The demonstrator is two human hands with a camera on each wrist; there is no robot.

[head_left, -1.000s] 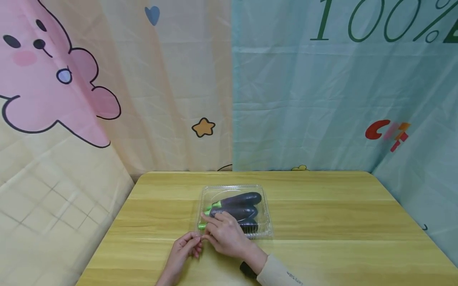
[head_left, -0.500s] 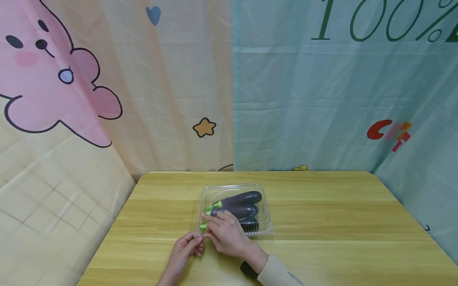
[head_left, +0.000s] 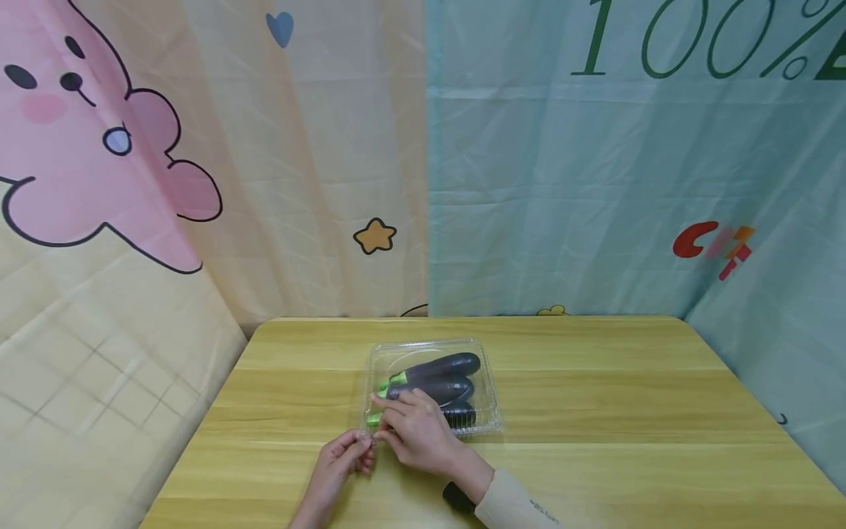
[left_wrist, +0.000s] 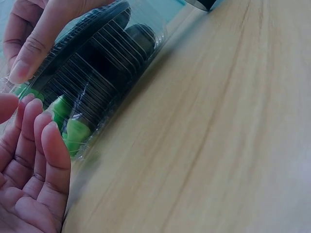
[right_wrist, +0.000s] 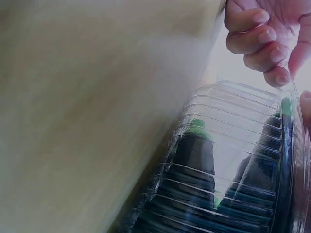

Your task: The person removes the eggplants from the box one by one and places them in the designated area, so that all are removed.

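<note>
1 L hand [head_left: 344,455] pinched @ box [head_left: 489,393]

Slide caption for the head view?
Left hand and right hand at one corner of a clear clamshell of three eggplants.

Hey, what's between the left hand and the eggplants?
Between the left hand and eggplants is the clear plastic container's wall, shown in the right wrist view.

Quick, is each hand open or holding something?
Left hand: pinching a corner of the clear container.
Right hand: near that corner; can't tell whether open or gripping.
</note>
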